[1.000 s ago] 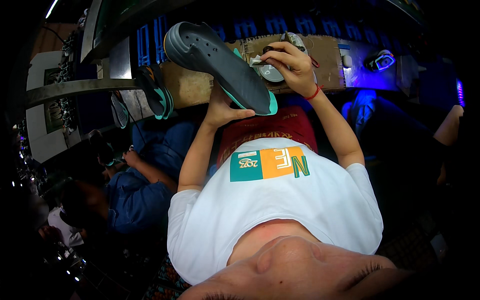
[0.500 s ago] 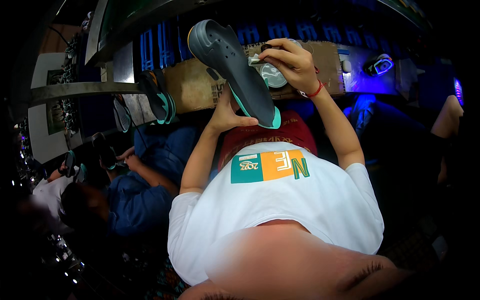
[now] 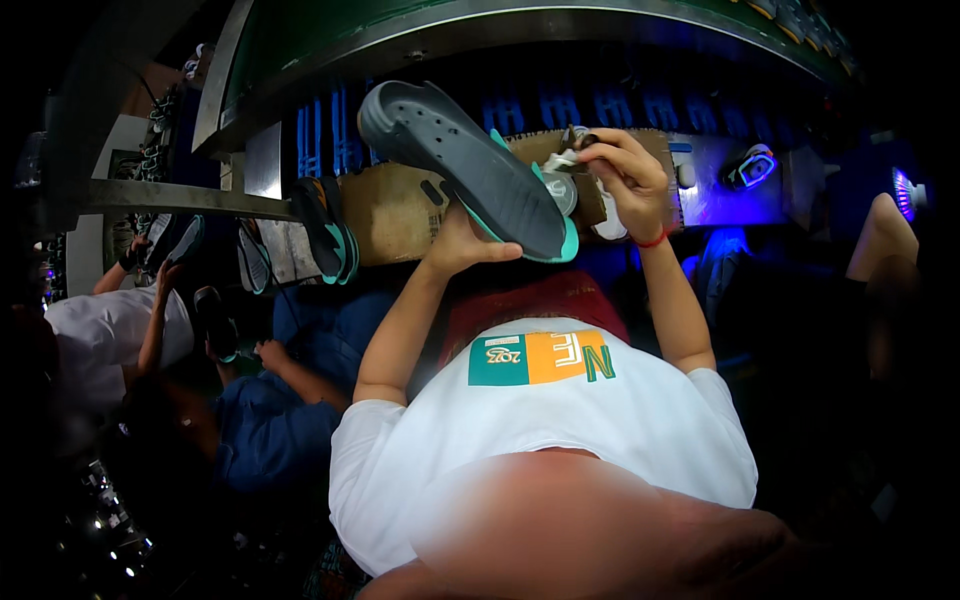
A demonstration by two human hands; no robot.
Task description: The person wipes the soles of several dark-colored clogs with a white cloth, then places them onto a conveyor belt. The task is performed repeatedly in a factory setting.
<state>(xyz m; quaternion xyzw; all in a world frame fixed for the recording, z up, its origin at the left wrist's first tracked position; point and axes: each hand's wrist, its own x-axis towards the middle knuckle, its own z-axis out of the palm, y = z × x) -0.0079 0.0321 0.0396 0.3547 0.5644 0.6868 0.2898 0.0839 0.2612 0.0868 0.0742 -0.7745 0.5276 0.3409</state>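
A dark grey shoe sole (image 3: pixel 470 165) with a teal edge hangs tilted in front of me, its hole-dotted wide end up and to the left. My left hand (image 3: pixel 462 243) grips the lower end, thumb on the inner face and fingers behind, hidden. To the right of the sole, my right hand (image 3: pixel 630 182) is closed in a pinch on a small white cloth-like scrap (image 3: pixel 563 160). Something dark shows near those fingertips, too small to name. Below the scrap is a round whitish container (image 3: pixel 562 192), partly covered by the sole.
A cardboard sheet (image 3: pixel 388 222) covers the bench behind the sole. More soles (image 3: pixel 325 240) lean at left, beside a metal bar (image 3: pixel 190 197). A metal-edged shelf (image 3: pixel 420 48) crosses above. Another shoe part (image 3: pixel 752 168) lies under blue light at right. Co-workers (image 3: pixel 265 415) sit at left.
My right hand and the white scrap have moved right, away from the sole. The sole appears lower in view and tilted more to the left. A co-worker at far left now raises a sole.
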